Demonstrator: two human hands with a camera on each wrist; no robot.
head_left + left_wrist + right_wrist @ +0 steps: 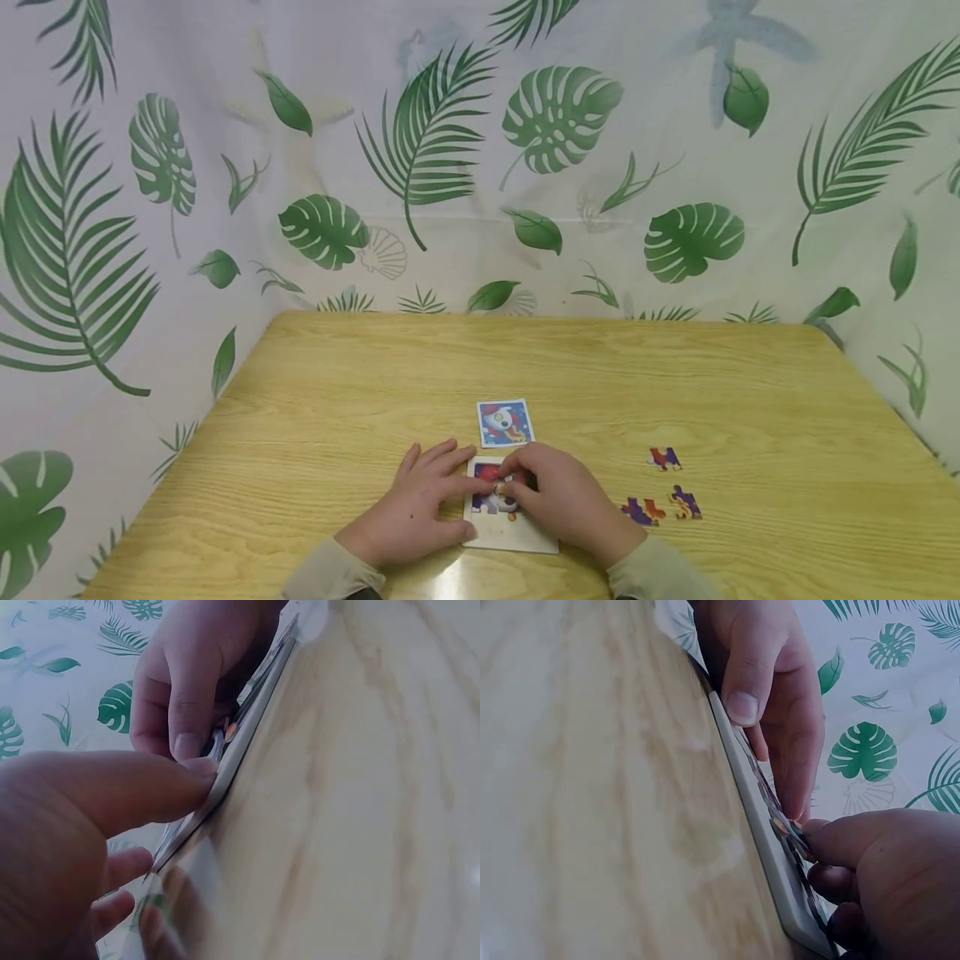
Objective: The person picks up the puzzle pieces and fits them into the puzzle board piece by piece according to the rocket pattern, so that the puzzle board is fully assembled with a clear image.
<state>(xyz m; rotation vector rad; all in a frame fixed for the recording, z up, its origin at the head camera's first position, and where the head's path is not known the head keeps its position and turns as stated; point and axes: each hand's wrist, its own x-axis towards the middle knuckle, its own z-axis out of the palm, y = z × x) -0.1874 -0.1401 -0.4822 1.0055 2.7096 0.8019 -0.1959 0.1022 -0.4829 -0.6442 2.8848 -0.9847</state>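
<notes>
A white puzzle tray (512, 538) lies on the table in the head view, with a partly filled picture in its upper part. My left hand (422, 510) rests at its left side with fingers spread, the index finger reaching onto the picture and the thumb at the tray's edge. From the right, my right hand (573, 498) bends over the picture. Thumb and finger pinch a puzzle piece (799, 838) at the tray's surface in the right wrist view. Much of that piece and of the picture is hidden under the fingers.
Just beyond the tray lies a picture card (504, 423) with a white character on blue. To the right are a red and purple puzzle piece (664, 457), more loose pieces (642, 511) and an orange-purple piece (686, 502). A leaf-print curtain (465, 183) surrounds the wooden table (360, 375).
</notes>
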